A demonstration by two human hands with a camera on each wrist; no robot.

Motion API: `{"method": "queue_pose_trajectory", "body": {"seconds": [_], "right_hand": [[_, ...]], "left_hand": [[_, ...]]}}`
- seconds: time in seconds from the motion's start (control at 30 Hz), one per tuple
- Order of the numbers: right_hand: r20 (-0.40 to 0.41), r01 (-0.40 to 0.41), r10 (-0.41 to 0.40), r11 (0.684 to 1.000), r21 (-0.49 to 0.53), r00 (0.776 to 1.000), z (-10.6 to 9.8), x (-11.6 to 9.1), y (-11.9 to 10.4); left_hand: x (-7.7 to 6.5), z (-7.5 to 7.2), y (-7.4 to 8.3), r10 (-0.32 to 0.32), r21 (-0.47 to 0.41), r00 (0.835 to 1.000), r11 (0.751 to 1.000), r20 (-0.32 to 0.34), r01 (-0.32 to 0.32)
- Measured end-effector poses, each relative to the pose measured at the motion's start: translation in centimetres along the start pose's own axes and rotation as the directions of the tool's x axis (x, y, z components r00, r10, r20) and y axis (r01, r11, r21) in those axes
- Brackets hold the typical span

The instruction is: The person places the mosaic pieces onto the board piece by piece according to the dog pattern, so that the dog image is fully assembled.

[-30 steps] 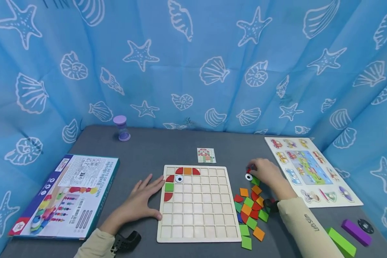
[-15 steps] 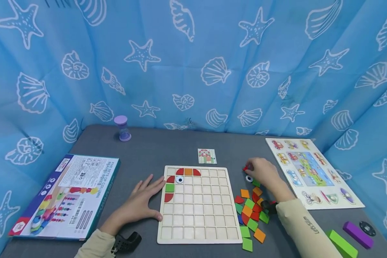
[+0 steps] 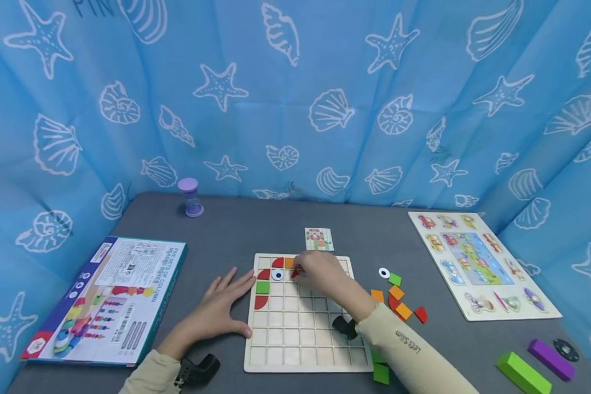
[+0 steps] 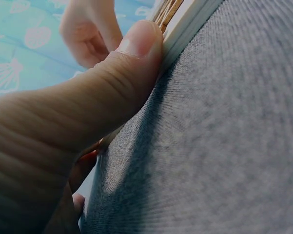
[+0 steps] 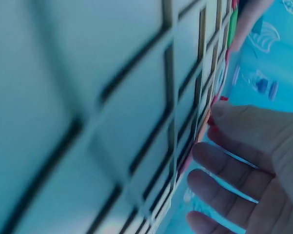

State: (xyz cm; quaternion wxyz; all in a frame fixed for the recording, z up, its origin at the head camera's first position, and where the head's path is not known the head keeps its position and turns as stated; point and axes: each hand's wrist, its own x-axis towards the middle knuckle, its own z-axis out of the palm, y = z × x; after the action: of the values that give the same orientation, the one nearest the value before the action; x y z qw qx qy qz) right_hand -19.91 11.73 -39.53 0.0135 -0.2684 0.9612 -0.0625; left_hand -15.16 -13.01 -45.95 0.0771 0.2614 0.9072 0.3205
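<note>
A wooden grid board [image 3: 300, 353] lies on the table. My left hand [image 3: 214, 312] rests at its left edge, fingers spread, the thumb touching the side in the left wrist view. My right hand [image 3: 322, 273] is over the board's top rows and pinches a red tile [image 3: 295, 273] between thumb and forefinger; its full shape is partly hidden. In the upper left cells sit red quarter-round tiles [image 3: 261, 302], a green square tile [image 3: 262, 288], an orange square tile [image 3: 289, 263] and a round eye tile [image 3: 277, 274].
Loose tiles [image 3: 404, 311] lie right of the board, some hidden by my right forearm. A pattern card [image 3: 319, 239] lies behind the board. A toy box [image 3: 108, 301] is at left, an hourglass [image 3: 191, 198] at back left, a peg puzzle [image 3: 482, 268] and blocks [image 3: 523, 373] at right.
My right hand has moved left from the loose tiles to the board's top rows, carrying the red tile. The left hand stays at the board's edge.
</note>
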Motion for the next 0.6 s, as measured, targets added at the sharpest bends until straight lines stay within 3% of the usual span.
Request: {"method": "queue_pose_trajectory", "body": {"seconds": [0.47, 0.6], "right_hand": [[0.008, 0.01, -0.01, 0.999, -0.042, 1.0, 0.4, 0.7, -0.8], [0.03, -0.031, 0.031, 1.0, -0.003, 0.999, -0.5, 0.2, -0.5]], "left_hand": [[0.0, 0.0, 0.1, 0.008, 0.014, 1.0, 1.0, -0.017, -0.008], [0.0, 0.1, 0.1, 0.002, 0.012, 1.0, 1.0, -0.013, -0.002]]}}
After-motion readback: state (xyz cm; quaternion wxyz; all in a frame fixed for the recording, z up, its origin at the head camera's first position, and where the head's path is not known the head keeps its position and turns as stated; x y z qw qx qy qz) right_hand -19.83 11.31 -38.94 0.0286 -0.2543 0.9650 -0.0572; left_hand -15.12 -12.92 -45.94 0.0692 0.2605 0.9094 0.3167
